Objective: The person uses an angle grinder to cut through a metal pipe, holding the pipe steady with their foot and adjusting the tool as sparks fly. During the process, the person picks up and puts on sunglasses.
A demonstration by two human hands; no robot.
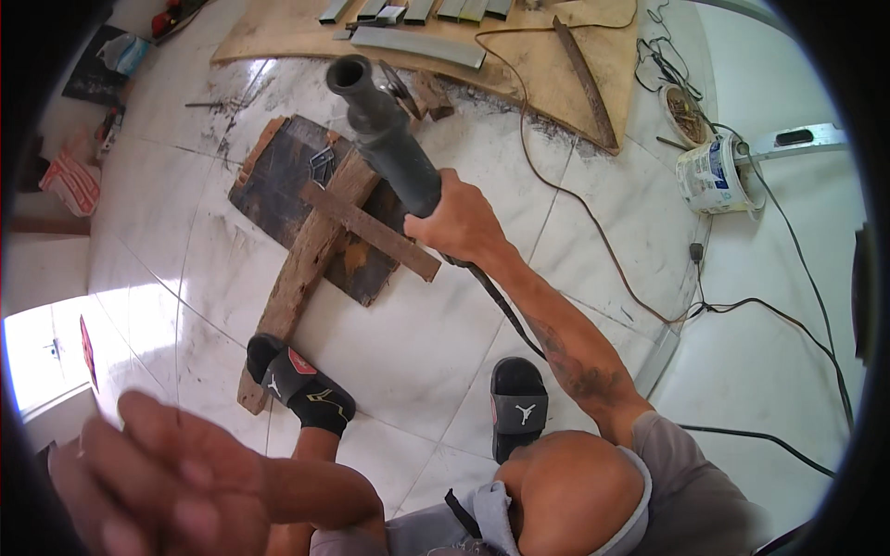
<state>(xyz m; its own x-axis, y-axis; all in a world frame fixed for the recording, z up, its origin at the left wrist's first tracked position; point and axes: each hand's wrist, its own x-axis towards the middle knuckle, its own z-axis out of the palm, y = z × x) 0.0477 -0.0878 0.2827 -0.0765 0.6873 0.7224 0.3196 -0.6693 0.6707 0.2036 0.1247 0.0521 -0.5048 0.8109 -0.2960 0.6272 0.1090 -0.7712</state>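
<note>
My right hand wraps round the rear of a dark angle grinder, held above the floor with its far end pointing away from me. The edge of a disc or guard shows beside the tool's far end. Below it, a flat rusty metal bar lies across a long rough wooden beam. The beam rests partly on a dark board. My left hand is raised close to the camera, blurred, its fingers loosely bent and apart, with nothing visible in them.
My sandalled left foot rests on the beam's near end. A plywood sheet at the back carries several metal tube pieces. A brown cord crosses the tiles. A white bucket stands at right, and small bent metal pieces lie on the board.
</note>
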